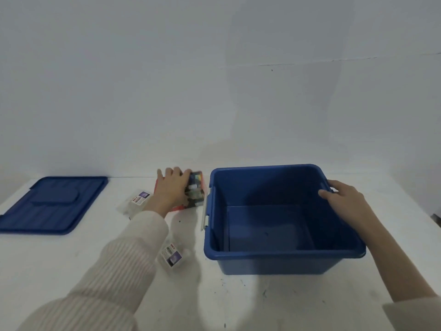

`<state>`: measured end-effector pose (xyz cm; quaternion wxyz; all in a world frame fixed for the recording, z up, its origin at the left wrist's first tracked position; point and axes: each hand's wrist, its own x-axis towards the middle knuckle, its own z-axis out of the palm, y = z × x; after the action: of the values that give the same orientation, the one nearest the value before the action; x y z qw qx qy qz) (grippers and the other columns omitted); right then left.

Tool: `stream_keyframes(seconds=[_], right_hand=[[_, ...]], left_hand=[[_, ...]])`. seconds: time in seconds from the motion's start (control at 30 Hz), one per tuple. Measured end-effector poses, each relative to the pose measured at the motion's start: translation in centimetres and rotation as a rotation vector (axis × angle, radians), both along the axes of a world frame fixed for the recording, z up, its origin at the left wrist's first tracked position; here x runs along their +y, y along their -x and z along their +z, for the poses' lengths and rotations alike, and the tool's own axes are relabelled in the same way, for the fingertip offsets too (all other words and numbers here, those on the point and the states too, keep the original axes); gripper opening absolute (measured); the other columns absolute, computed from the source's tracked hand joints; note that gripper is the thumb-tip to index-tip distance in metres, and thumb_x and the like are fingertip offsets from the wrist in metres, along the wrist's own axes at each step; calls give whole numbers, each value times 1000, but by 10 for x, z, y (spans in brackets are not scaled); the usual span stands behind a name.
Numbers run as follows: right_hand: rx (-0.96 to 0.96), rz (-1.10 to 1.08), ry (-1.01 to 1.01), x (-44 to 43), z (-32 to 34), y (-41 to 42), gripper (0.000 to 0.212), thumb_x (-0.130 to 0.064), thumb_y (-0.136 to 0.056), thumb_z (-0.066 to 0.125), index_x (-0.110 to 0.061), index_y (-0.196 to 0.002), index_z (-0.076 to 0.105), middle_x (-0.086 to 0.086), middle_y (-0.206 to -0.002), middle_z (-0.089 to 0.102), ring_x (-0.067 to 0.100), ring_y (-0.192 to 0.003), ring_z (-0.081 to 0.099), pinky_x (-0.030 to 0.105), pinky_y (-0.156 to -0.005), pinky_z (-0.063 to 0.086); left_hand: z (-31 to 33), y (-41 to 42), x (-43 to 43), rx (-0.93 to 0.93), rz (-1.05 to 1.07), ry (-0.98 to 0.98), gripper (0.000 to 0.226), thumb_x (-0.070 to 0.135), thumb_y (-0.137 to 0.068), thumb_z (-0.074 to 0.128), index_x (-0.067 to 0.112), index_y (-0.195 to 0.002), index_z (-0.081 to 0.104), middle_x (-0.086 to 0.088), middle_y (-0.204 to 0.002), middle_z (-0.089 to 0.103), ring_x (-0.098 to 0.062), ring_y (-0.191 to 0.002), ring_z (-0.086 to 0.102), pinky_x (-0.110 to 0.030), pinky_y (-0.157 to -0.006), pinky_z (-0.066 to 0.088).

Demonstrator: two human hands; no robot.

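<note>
Smooth, faintly shiny plastic bin [274, 263]; ribbed plastic lid [55, 206]; matt, scuffed table [59, 259]; ribbed knit sleeve [119, 259]; glossy clear-plastic packet [172, 255].

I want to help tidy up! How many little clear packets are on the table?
2. One packet lies by the cuff of the left sleeve, near the colourful box; the other packet lies closer, between that sleeve and the blue bin. The arm may hide more.

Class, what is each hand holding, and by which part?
The left hand grips the colourful box across its top; right hand holds the blue bin by its right rim.
</note>
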<state>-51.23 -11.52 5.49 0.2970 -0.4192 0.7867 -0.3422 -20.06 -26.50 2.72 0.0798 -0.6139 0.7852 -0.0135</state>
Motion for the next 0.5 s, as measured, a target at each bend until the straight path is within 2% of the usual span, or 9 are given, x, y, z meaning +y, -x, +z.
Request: stream_keyframes(seconds=[0.07,0.13,0.2,0.27,0.3,0.37,0.43,0.5], right_hand=[[6,1,1,0,-1,1,36,-21,-94,47,-21,-130,51,10,-116,59,27,-92,52,33,-78,39],[9,4,4,-1,-3,2,37,-21,-94,46,-20,-130,51,11,-119,59,26,-92,51,33,-79,39],[12,12,7,-1,-4,3,37,-22,-94,46,-21,-131,50,10,-119,59,26,-92,51,32,-79,38],[11,17,15,-1,-6,5,37,-22,-94,46,-21,-130,51,9,-117,59,25,-92,52,32,-79,39],[11,18,18,-1,-6,5,37,-22,-93,45,-21,-130,51,9,-116,59,26,-92,52,33,-79,40],[18,23,25,-3,-8,7,37,-22,-93,45,-20,-129,51,9,-114,59,26,-93,53,34,-80,41],[18,28,31,-4,-9,7,36,-21,-93,46,-19,-129,51,10,-113,59,26,-92,52,34,-80,42],[12,21,43,-5,-10,8,36,-22,-92,47,-19,-128,52,12,-118,59,26,-92,51,34,-81,42]], left_hand=[[20,2,2,184,165,77,77,36,-72,73,9,-132,33,-18,-127,43,-36,-118,42,-47,-98,36],[51,8,7,388,248,204,79,40,-70,75,6,-128,35,-20,-122,45,-37,-111,46,-44,-87,43],[89,21,17,494,233,369,83,46,-70,73,7,-131,33,-21,-123,45,-38,-111,47,-44,-86,43],[124,42,30,640,163,419,92,53,-68,71,14,-138,26,-18,-127,46,-38,-113,49,-45,-91,42],[138,55,37,734,118,357,96,56,-66,71,19,-140,23,-15,-129,47,-35,-112,52,-44,-92,42],[150,86,52,897,21,76,93,58,-66,71,25,-139,24,-7,-128,53,-26,-103,58,-36,-88,46],[137,118,69,854,-60,-218,83,56,-70,69,27,-136,28,-5,-123,57,-23,-97,61,-35,-86,50],[107,147,79,686,-113,-352,77,56,-70,68,25,-132,32,-6,-122,57,-25,-98,60,-36,-86,50]])
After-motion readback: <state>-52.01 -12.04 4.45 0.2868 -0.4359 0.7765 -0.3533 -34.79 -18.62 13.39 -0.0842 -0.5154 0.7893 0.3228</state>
